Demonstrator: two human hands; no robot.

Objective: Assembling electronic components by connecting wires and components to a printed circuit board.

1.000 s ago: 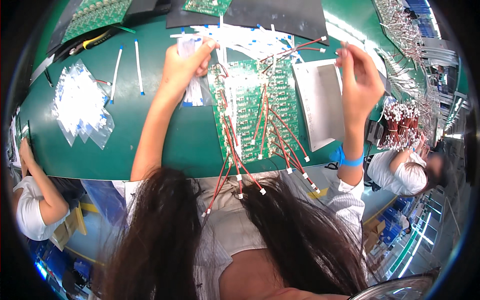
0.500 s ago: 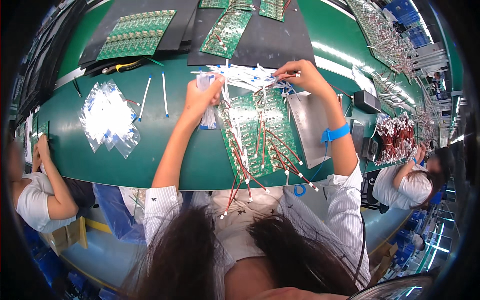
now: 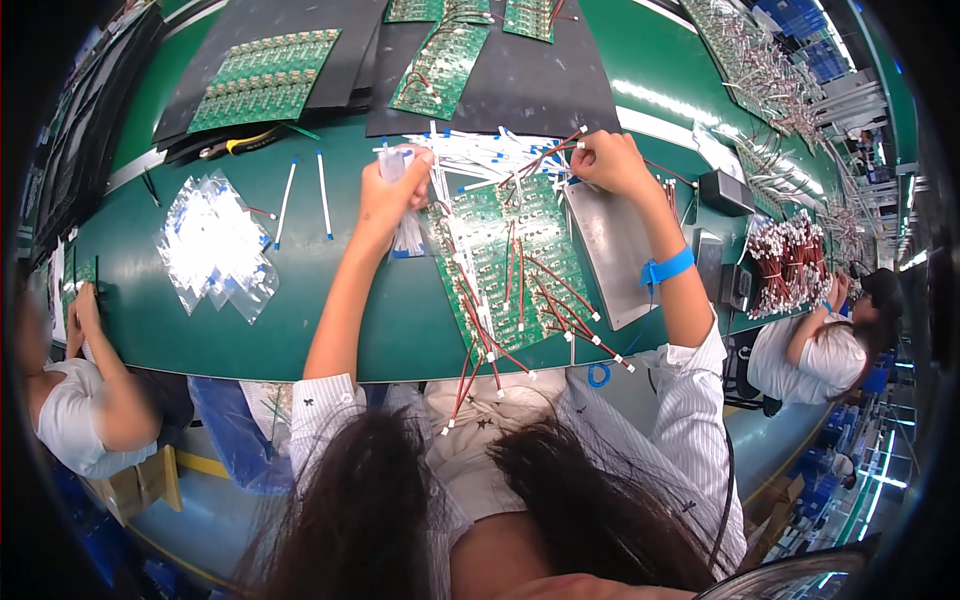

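Relative to one second earlier, the right hand (image 3: 615,163) has shifted leftward, from beyond the metal plate (image 3: 608,260) to the plate's far edge, beside the circuit board's upper right corner; the left hand (image 3: 388,195) keeps its place at the board's upper left. Left hand: closed around a clear bag (image 3: 408,243) containing white strips, thumb uppermost. Right hand: fingers curled, tips drawn together near a red-and-black wire pair — whether anything is pinched between them cannot be told.

The green circuit board (image 3: 548,212) lies on the green bench (image 3: 290,335) between the hands, its wire leads (image 3: 520,290) fanning toward the person, several past the bench edge and ending in white connectors. A heap of blue-tipped flat cables (image 3: 478,152) adjoins the board's far edge; behind it, a dark mat (image 3: 545,95) bears further boards.

At left — two loose cables (image 3: 325,195), a filled transparent packet (image 3: 215,245) and a yellow-and-black hand tool (image 3: 250,145). A blue band (image 3: 667,267) encircles the right wrist; at far right lies a wire bundle (image 3: 788,265).
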